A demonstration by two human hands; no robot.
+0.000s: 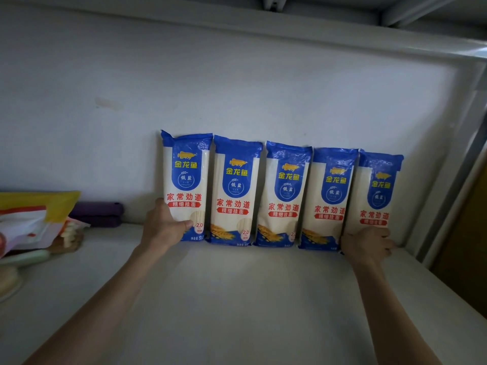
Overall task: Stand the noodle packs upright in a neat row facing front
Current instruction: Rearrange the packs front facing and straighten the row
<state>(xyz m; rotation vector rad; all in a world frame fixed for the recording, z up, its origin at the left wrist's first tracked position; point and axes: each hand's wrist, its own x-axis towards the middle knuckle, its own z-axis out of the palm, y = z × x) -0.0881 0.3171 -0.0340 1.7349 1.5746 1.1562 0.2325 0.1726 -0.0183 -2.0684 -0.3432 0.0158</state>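
Several blue-and-white noodle packs stand upright in a row against the white back wall, labels facing front, touching side by side. My left hand (163, 227) grips the lower left edge of the leftmost pack (185, 180), thumb across its front. My right hand (367, 246) holds the bottom of the rightmost pack (376, 191), fingers curled over its lower front. Between them stand the middle packs (283, 196). The bottoms of the end packs are hidden by my hands.
The packs rest on a white shelf (237, 299). At the left lie a yellow-and-red bag (34, 206), a purple folded item (100, 213) and pale round objects. A metal frame post (453, 180) closes the right side.
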